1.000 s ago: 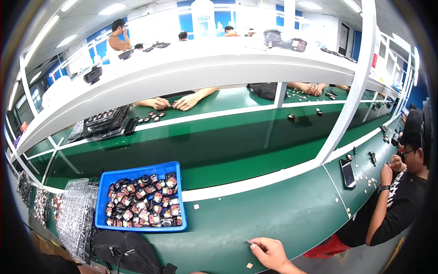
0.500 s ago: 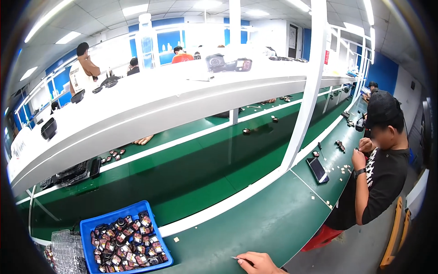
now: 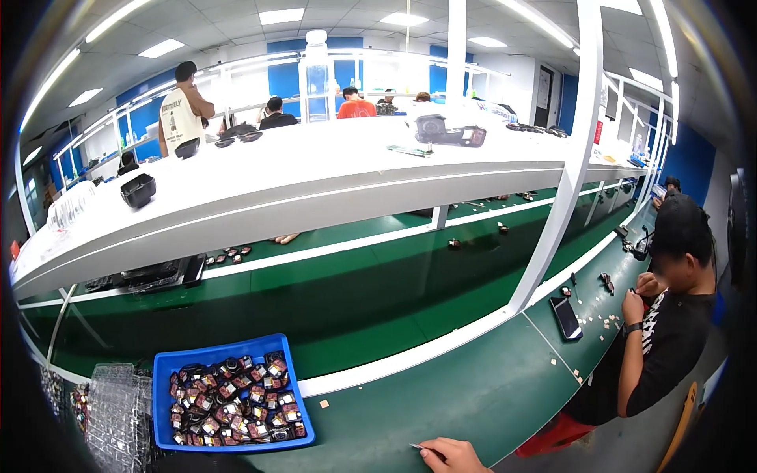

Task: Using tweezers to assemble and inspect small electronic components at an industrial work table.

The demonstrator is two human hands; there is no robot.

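Note:
Only my right hand (image 3: 456, 456) shows, at the bottom edge of the head view, resting on the green bench (image 3: 489, 394). Its fingers pinch thin metal tweezers (image 3: 421, 448) that point left. My left hand is out of the picture. To the left of my hand stands a blue bin (image 3: 293, 388) full of small dark and red parts (image 3: 233, 402). A tiny pale chip (image 3: 323, 404) lies on the bench just right of the bin.
Stacked clear plastic trays (image 3: 118, 410) sit left of the bin. A white upright post (image 3: 561, 169) rises from the bench under a white shelf (image 3: 315, 189). A person in black (image 3: 670, 315) works to my right, beside a dark phone (image 3: 566, 317) and scattered small pieces.
The view has swung right and up: the bin has shifted left, and the person on the right looms larger. My right hand stays at the lower edge, still pinching the tweezers.

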